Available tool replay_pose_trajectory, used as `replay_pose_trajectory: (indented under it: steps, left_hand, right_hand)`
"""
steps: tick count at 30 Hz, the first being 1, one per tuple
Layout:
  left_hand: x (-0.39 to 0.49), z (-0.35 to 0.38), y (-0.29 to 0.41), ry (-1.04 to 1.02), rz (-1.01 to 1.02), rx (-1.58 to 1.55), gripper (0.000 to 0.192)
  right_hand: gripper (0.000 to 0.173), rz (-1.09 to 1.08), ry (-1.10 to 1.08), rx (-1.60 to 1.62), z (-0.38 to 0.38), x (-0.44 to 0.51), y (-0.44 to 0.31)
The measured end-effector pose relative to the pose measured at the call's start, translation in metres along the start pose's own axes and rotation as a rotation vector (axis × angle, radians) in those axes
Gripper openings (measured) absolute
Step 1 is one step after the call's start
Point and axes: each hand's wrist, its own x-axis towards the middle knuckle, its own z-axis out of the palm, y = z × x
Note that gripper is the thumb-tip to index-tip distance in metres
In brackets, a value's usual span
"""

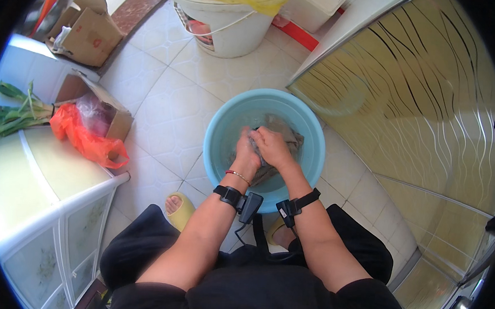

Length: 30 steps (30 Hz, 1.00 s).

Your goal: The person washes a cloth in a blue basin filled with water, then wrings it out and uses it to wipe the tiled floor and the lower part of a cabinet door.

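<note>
A round light-blue plastic basin point(268, 97) stands on the tiled floor before me, with water and a wet grey-brown cloth point(289, 136) in it. Over the basin's middle, my left hand point(247, 149) and my right hand point(271, 145) are close together, both gripping a bunched part of the cloth. The rest of the cloth spreads to the right of and below my hands. The fingers of my left hand are slightly blurred. Each forearm wears a black strap with a small device, and a beaded bracelet is on my left wrist.
A white bucket point(238, 30) with a yellow liner stands beyond the basin. Patterned glossy panels point(404, 92) rise close on the right. On the left are a white-framed cabinet point(52, 210), green onions point(16, 112), a red plastic bag point(82, 138) and cardboard boxes point(93, 36). My slippered feet flank the basin's near side.
</note>
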Motion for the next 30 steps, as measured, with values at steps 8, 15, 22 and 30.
replay_pose_trajectory:
  steps: [8, 15, 22, 30]
  left_hand:
    - [-0.012, 0.015, -0.008, 0.052, -0.014, 0.268, 0.034]
    - [-0.025, 0.002, 0.016, 0.061, 0.524, 0.861, 0.044]
    - [-0.033, 0.002, 0.044, 0.189, 1.006, 1.614, 0.036]
    - [-0.034, -0.014, 0.018, 0.163, 0.602, 2.418, 0.070]
  right_hand:
    - [0.039, 0.118, 0.178, -0.195, -0.001, 0.006, 0.011]
    - [0.044, 0.321, 0.259, -0.186, -0.062, 0.019, -0.002]
    - [0.029, 0.326, -0.039, -0.219, -0.083, 0.019, -0.009]
    - [0.070, 0.221, -0.481, -0.678, 0.024, 0.001, 0.041]
